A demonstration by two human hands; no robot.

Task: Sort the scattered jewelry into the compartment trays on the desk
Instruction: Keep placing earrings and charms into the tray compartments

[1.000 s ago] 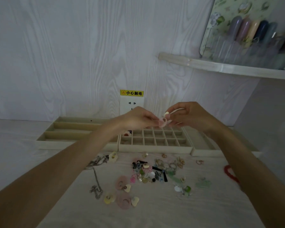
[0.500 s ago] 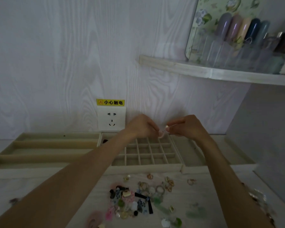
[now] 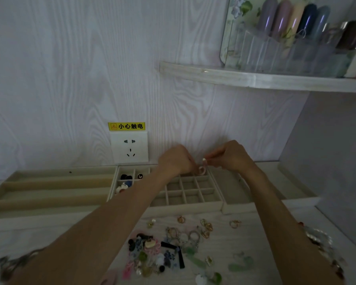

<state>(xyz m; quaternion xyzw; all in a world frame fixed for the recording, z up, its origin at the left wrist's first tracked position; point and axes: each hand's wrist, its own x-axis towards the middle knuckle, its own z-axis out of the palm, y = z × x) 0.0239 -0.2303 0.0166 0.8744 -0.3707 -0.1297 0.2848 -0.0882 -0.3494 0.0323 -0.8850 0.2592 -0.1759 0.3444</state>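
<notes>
My left hand [image 3: 176,160] and my right hand [image 3: 231,156] meet above the back of the grid tray [image 3: 194,202], both pinching a small pale pink earring [image 3: 201,168] between their fingertips. The grid tray holds a few dark and white pieces in its left cells [image 3: 124,183]. Left of it lies a long-slot tray [image 3: 49,188], and to the right a shallow tray [image 3: 261,200]. Scattered jewelry [image 3: 173,247] covers the desk in front of the trays: rings, earrings, green and pink charms.
A wall socket [image 3: 129,148] with a yellow warning label sits behind the trays. A shelf [image 3: 255,79] with a clear organiser of coloured tubes juts out at upper right. A chain [image 3: 10,262] lies at far left, a beaded bracelet [image 3: 321,241] at far right.
Both hands have carried the pink earring away from me toward the back of the grid tray. The view has tilted up and shifted, so the trays appear lower and the pile nearer.
</notes>
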